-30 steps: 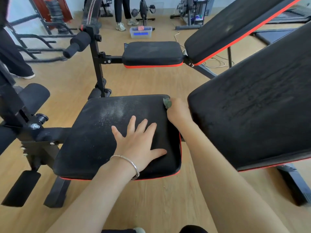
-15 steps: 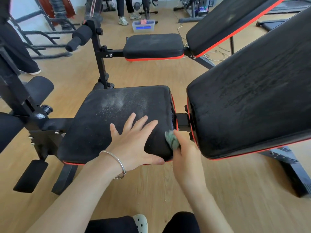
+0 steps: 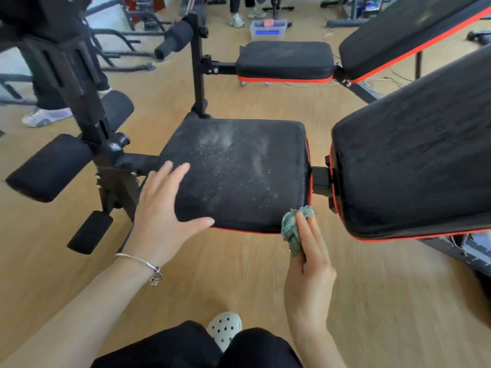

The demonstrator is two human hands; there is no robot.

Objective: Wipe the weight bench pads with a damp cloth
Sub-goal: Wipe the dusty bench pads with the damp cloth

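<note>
The black seat pad (image 3: 239, 171) with red piping lies in the middle, speckled with white dust. To its right rises the tilted black back pad (image 3: 414, 160). My left hand (image 3: 164, 211) is at the seat's near-left corner, fingers spread, thumb along the front edge. My right hand (image 3: 308, 258) holds a crumpled green cloth (image 3: 292, 229) against the seat's near-right corner.
A black frame post (image 3: 87, 107) with foam rollers (image 3: 50, 166) stands at left. A second bench seat (image 3: 284, 61) and its inclined pad (image 3: 403, 30) are behind. People's feet and a plastic box (image 3: 268, 29) sit further back on the wooden floor.
My right hand with the cloth slid from the seat's far right corner down its right edge to the near corner. My left hand shifted from the seat's middle to its near-left corner.
</note>
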